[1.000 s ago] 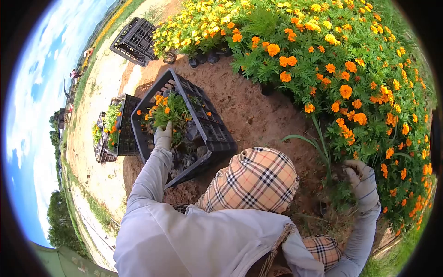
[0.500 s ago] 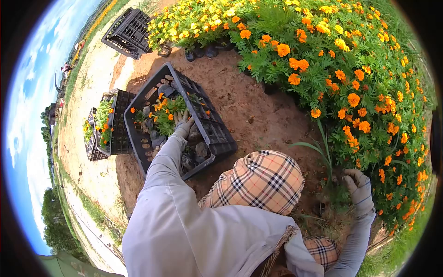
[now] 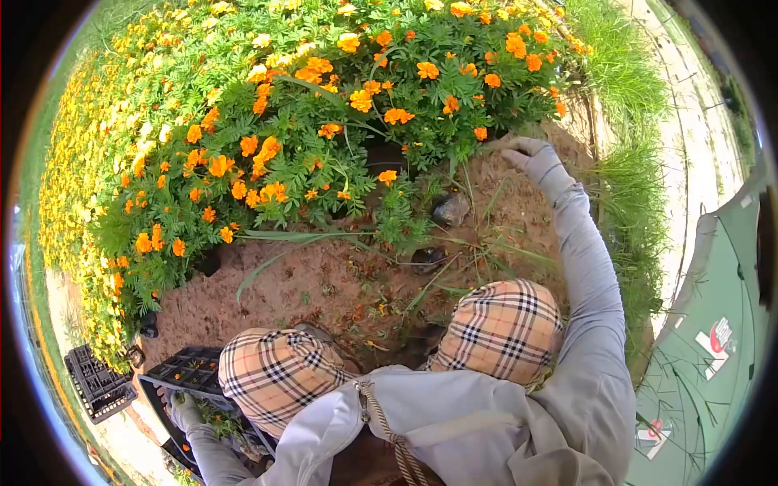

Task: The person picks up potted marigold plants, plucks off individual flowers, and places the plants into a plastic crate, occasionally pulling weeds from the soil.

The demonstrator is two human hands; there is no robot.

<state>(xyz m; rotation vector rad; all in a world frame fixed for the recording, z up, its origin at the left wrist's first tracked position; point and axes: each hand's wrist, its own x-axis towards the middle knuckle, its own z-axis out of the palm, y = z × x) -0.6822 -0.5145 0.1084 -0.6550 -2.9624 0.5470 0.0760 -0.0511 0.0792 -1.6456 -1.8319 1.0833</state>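
My right hand (image 3: 531, 162), in a grey glove, reaches forward to the right edge of the marigold plants (image 3: 324, 121). Its fingers are bent and loosely apart, and I see nothing held in them. At the lower left my left hand (image 3: 183, 410), also gloved, is over the black plastic crate (image 3: 194, 364), beside its wall. Its fingers look spread, though their tips are partly lost in the shade. Marigold greenery (image 3: 219, 421) lies in the crate next to this hand. Dark plant bags (image 3: 450, 211) stand on the soil below the right hand.
Another black crate (image 3: 97, 385) stands at the far left. Long grass blades (image 3: 300, 236) cross the bare soil (image 3: 284, 279) before my checked knees (image 3: 502, 332). Tall grass (image 3: 632, 219) and a green sheet with printed logos (image 3: 713, 324) are on the right.
My view has turned right, so the crate now sits at the lower left. My right hand has stretched forward to the plants; the left stays at the crate.
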